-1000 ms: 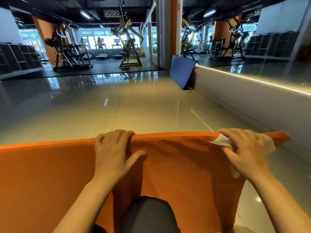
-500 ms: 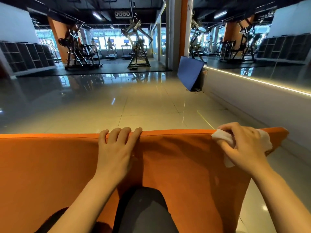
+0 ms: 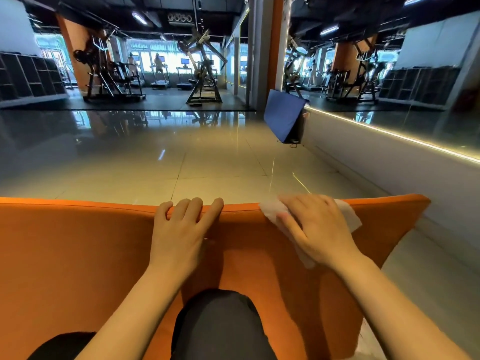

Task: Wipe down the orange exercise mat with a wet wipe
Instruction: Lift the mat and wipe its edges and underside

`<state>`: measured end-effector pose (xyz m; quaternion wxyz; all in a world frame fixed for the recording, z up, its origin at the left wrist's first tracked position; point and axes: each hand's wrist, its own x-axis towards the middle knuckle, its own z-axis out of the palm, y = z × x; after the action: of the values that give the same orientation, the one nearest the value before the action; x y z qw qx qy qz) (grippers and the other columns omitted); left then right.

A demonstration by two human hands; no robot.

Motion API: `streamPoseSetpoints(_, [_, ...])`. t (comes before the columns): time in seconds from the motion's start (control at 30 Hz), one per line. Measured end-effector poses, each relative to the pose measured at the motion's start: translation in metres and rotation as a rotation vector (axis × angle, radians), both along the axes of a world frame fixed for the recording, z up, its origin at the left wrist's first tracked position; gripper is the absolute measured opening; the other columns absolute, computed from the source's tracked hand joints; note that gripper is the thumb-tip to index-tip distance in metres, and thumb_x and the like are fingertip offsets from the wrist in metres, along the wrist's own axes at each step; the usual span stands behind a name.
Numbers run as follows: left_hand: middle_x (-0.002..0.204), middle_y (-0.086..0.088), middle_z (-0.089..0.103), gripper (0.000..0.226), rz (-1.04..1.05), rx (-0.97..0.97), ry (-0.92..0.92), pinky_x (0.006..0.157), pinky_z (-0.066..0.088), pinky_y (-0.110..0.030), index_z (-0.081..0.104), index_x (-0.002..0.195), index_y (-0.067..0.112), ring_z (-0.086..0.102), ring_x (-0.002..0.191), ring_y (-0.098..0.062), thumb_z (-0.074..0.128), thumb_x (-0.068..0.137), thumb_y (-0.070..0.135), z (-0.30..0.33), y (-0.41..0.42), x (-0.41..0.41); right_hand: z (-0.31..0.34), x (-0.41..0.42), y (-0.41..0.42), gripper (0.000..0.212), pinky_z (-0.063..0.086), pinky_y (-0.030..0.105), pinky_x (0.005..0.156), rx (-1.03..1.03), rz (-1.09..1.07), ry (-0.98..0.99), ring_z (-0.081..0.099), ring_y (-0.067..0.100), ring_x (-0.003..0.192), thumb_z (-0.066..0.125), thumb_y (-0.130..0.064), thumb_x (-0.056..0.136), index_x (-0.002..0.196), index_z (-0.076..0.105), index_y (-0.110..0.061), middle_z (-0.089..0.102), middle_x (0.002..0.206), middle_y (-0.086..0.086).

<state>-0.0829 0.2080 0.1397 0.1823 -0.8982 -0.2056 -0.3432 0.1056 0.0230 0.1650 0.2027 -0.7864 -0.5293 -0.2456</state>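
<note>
The orange exercise mat (image 3: 78, 250) stands upright across the lower half of the view, its top edge running left to right. My left hand (image 3: 179, 235) rests on the mat's face with its fingers hooked over the top edge near the middle. My right hand (image 3: 315, 229) lies flat over a white wet wipe (image 3: 349, 216), pressing it against the mat just below the top edge, right of centre. The wipe sticks out on both sides of the hand. A dark-clothed knee (image 3: 220, 323) shows in front of the mat.
Glossy grey floor tiles (image 3: 181, 157) stretch ahead. A blue mat (image 3: 283, 118) leans against the low white wall (image 3: 389, 162) under the mirror on the right. Gym machines (image 3: 202, 74) and treadmills stand far back.
My right hand has slid the wipe leftward along the top edge and flattened over it. My left hand stays hooked on the edge. The view has shifted slightly.
</note>
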Motion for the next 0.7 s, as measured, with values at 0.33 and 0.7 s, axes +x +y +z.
streamPoseSetpoints(0.33, [0.11,-0.019,0.061,0.097,-0.15,0.08,-0.201,0.092,0.033,-0.056,0.051,0.134,0.02,0.048,0.105,-0.034,0.087,0.045,0.014,-0.015,0.004,0.01,-0.018,0.096,-0.074,0.061,0.043,0.047,0.083,0.29,-0.44,0.094,0.051,0.02,0.079,0.012,-0.05,0.103,0.075,0.057,-0.02,0.056,0.077,-0.001])
streamPoseSetpoints(0.7, [0.118,-0.016,0.06,0.08,-0.171,0.041,-0.181,0.099,0.03,-0.056,0.05,0.14,0.022,0.049,0.11,-0.034,0.074,0.064,0.018,-0.033,0.021,0.026,-0.028,-0.018,0.07,0.039,0.027,0.041,0.109,0.143,0.035,-0.002,0.052,0.02,0.116,0.039,-0.035,0.099,0.126,0.063,-0.019,0.062,0.121,-0.001])
